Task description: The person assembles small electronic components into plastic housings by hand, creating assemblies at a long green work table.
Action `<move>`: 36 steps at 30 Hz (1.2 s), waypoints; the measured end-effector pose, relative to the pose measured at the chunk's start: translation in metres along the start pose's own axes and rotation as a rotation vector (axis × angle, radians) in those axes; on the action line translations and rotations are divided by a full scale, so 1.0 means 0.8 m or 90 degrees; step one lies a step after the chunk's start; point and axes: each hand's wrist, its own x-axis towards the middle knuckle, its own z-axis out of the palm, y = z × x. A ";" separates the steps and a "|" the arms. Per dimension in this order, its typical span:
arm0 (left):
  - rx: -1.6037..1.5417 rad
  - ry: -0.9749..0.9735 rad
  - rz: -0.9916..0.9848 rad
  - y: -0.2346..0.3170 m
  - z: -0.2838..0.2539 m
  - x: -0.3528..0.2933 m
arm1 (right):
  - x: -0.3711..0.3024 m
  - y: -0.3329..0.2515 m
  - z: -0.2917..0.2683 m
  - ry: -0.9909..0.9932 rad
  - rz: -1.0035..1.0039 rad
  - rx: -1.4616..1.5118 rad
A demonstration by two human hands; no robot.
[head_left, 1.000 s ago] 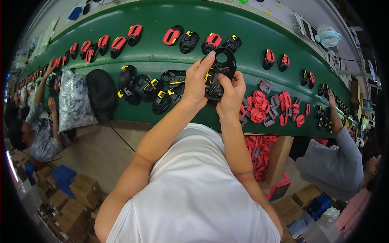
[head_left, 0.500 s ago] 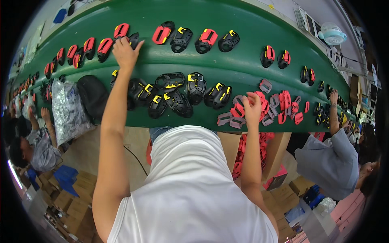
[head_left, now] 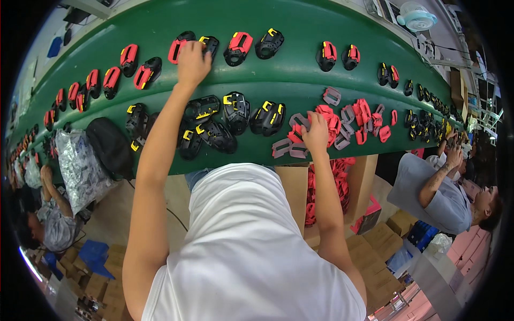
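Observation:
My left hand point(head_left: 194, 63) reaches over the far part of the green work surface. Its fingers and thumb close around the near-left edge of a black plastic shell point(head_left: 212, 45) with a yellow clip. A shell with a red frame fitted point(head_left: 176, 49) lies just left of that hand. My right hand point(head_left: 317, 132) is at the pile of red plastic frames point(head_left: 331, 122), its fingertips drawn together on a red frame point(head_left: 296, 133); the grip is partly hidden. Grey frames point(head_left: 282, 148) lie beside it. Between my arms sit several bare black shells point(head_left: 236, 112) with yellow clips.
Shells with red frames point(head_left: 111, 82) line the green surface point(head_left: 289, 69). A clear bag point(head_left: 80, 171) and a black cover point(head_left: 110, 140) are at left. An open carton point(head_left: 363, 187) of red frames stands below the near edge. Co-workers sit left and right point(head_left: 428, 187).
The view has swung, so things sit further left. My left hand has left a red-framed shell, now lying tilted, and moved right to a bare black shell. My right hand stays by the frames.

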 end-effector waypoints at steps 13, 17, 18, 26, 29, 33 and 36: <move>-0.912 -0.403 -0.367 0.274 -0.102 -0.110 | -0.022 -0.144 -0.104 0.189 -0.099 0.228; -0.960 -0.288 -0.419 0.291 -0.138 -0.131 | -0.056 -0.186 -0.129 0.109 -0.139 0.398; -0.903 -0.251 -0.352 0.284 -0.144 -0.131 | -0.064 -0.188 -0.138 0.113 -0.145 0.402; -0.663 -0.210 -0.231 0.314 -0.240 -0.136 | -0.081 -0.212 -0.173 -0.016 -0.029 0.582; -0.701 -0.263 -0.266 0.322 -0.265 -0.137 | -0.096 -0.229 -0.192 0.059 -0.086 0.558; -0.629 -0.224 -0.177 0.334 -0.284 -0.149 | -0.125 -0.243 -0.203 0.094 -0.073 0.532; -0.559 -0.052 -0.150 0.340 -0.285 -0.160 | -0.132 -0.257 -0.195 0.201 -0.123 0.477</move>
